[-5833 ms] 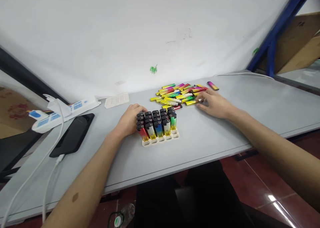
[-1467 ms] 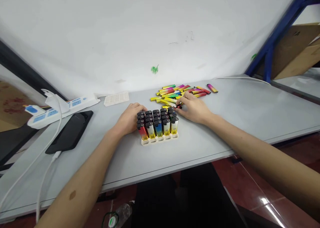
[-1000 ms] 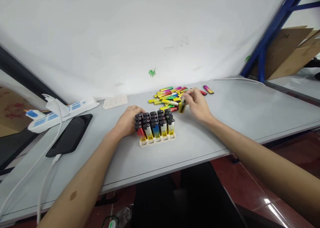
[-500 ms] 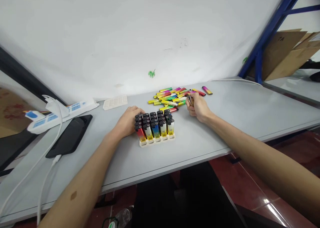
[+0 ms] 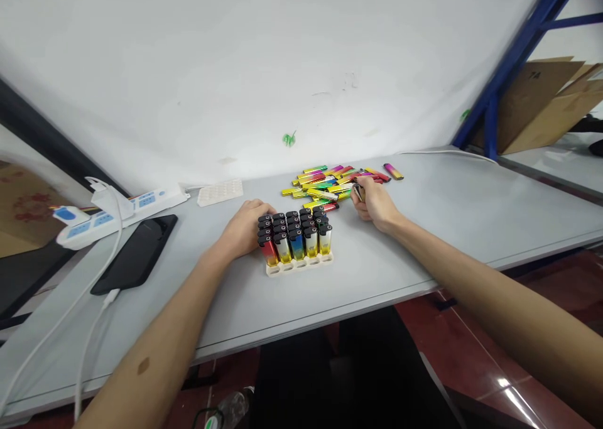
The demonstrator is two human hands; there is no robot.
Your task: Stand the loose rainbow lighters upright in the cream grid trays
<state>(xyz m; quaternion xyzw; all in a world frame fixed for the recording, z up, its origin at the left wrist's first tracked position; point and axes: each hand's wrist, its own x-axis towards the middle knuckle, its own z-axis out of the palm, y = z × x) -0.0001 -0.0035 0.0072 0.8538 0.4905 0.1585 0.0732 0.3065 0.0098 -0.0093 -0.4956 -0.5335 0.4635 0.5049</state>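
Rows of black-topped lighters [image 5: 296,244] stand upright in a white holder [image 5: 301,265], whose front row of holes is unfilled. My left hand [image 5: 247,227] rests against the left and back side of the rack, its fingertips partly hidden behind the lighters. To the right, my right hand [image 5: 372,203] is closed around a small object with a dark, metallic end, likely a lighter. Behind it lies a loose pile of shiny coloured lighter pieces [image 5: 323,184], yellow, red, green and purple.
At the left lie a black phone [image 5: 136,253] with a cable and a white power strip [image 5: 127,215] with plugs. A white perforated tray [image 5: 220,192] sits near the wall. Cardboard boxes [image 5: 541,105] stand beyond a blue frame [image 5: 492,112] at the right.
The whole view has shifted slightly, so things appear a little further right. Both hands keep about the same places and the same hold.
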